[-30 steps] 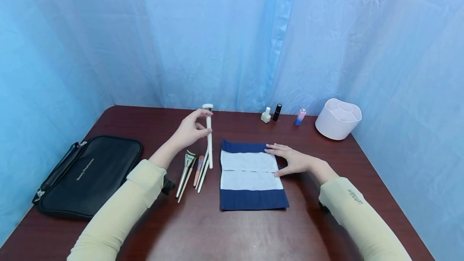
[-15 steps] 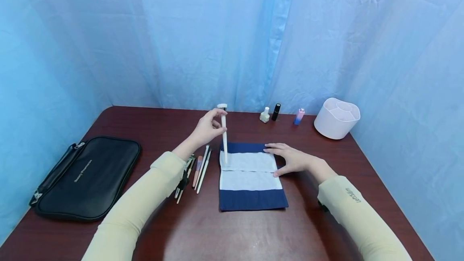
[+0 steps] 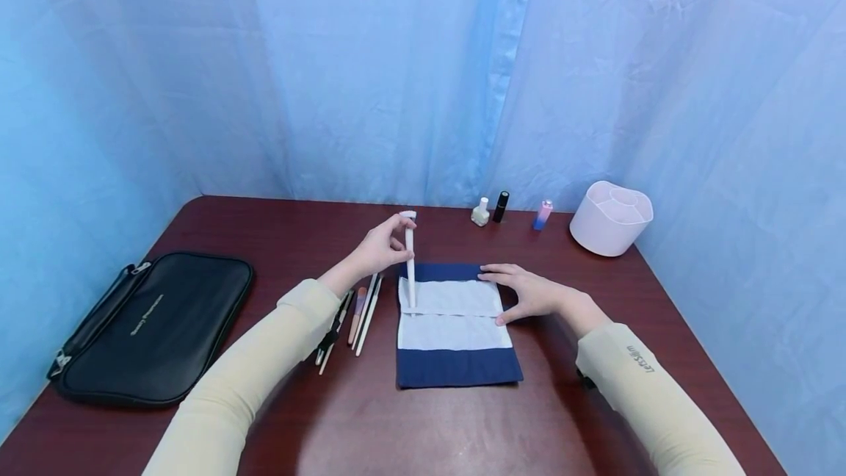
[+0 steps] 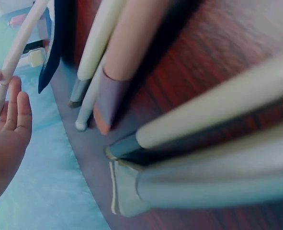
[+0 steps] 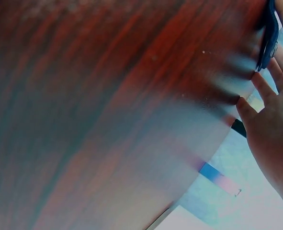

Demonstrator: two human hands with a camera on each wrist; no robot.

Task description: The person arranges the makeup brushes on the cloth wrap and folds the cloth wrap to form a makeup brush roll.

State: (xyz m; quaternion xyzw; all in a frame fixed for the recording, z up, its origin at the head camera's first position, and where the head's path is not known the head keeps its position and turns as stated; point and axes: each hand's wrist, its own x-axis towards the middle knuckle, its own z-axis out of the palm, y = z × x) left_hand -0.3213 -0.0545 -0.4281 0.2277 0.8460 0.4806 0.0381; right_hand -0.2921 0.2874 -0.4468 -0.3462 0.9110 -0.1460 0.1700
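Note:
My left hand (image 3: 381, 247) pinches a white-handled makeup brush (image 3: 410, 270) near its bristle end, bristles up. The handle points down over the white pocket strip of a navy and white cloth brush roll (image 3: 456, 368); its lower end is at the pocket's edge near the left side. Whether the tip is inside the pocket I cannot tell. My right hand (image 3: 529, 294) rests at the roll's right edge, fingers spread at the top and thumb on the white part. Left of the roll lie several makeup brushes (image 3: 367, 318), partly behind my left sleeve; a pink brush (image 4: 136, 43) shows among them.
A black zipped case (image 3: 158, 325) lies at the left of the dark wooden table (image 3: 370, 424). Along the back stand a nail polish bottle (image 3: 480, 212), a black tube (image 3: 501, 206), a pink and blue tube (image 3: 543, 215) and a white divided holder (image 3: 609, 219).
My left hand has carried the brush rightward from above the loose brushes to over the roll, then lowered it slightly. My right hand stays at the roll's right edge.

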